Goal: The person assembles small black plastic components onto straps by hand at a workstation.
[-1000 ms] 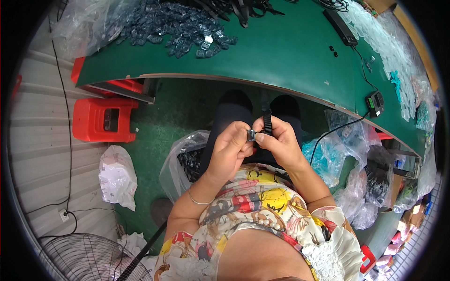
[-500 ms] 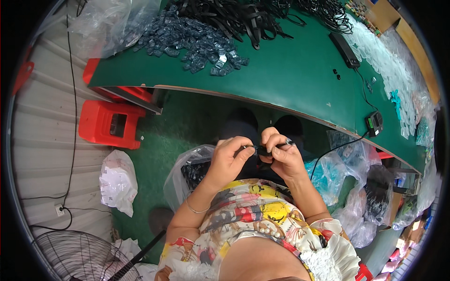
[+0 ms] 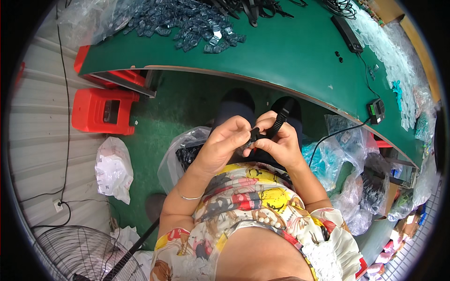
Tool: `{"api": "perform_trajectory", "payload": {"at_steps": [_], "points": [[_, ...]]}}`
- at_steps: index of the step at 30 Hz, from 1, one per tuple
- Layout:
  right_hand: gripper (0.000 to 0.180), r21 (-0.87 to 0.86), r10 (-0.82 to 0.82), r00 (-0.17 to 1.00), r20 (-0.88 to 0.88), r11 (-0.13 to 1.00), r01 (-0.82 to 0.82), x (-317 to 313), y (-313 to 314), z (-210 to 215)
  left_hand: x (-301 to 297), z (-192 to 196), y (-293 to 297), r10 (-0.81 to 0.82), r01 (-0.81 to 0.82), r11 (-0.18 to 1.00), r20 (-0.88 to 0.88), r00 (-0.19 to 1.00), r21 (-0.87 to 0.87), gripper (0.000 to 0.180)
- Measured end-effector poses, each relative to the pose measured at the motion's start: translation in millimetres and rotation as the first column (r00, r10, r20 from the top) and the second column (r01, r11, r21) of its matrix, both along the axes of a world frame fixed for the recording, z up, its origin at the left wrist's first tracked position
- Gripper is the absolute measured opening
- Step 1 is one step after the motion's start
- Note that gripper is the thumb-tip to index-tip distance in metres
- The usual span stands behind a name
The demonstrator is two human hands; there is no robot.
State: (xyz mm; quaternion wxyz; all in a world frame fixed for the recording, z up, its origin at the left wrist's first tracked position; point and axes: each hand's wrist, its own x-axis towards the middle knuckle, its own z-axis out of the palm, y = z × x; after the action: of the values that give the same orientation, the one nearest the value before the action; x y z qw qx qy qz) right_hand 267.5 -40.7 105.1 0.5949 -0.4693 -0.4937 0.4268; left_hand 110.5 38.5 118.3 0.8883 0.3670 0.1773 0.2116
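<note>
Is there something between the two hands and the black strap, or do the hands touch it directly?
Nothing visible is between them. The left hand and the right hand both grip the black strap directly in front of the body, below the green table edge.

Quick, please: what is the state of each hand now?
Left hand: closed, pinching a small dark part.
Right hand: closed, holding a black strap.

Assembly workshop: green workbench, heaps of plastic parts, bagged stock.
</note>
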Motion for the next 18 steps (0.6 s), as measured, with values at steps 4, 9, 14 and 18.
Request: {"api": "perform_trajectory", "payload": {"at_steps": [4, 9, 14, 18], "points": [[0.021, 0.053, 0.003, 0.999, -0.051, 0.999, 0.0, -3.9, -1.7, -2.4, -2.4, -1.4, -2.9, -0.027, 0.035, 0.997, 0.114, 0.993, -0.063, 0.01], [0.022, 0.087, -0.016, 0.999, 0.032, 0.996, 0.013, -4.2, 2.4, -5.6, -4.2, -1.5, -4.6, 0.026, -0.024, 0.999, -0.03, 0.999, 0.047, 0.008], [0.025, 0.148, -0.035, 0.988, 0.152, 0.989, 0.012, -2.1, 6.8, -2.2, -4.4, 1.2, -4.6, 0.066, -0.066, 0.996, -0.01, 0.998, -0.057, 0.007], [0.027, 0.105, -0.011, 0.999, 0.035, 0.994, 0.007, -5.3, 5.6, -2.9, -7.5, -3.5, -2.9, 0.02, -0.017, 0.998, 0.064, 0.998, -0.055, 0.007]]}}
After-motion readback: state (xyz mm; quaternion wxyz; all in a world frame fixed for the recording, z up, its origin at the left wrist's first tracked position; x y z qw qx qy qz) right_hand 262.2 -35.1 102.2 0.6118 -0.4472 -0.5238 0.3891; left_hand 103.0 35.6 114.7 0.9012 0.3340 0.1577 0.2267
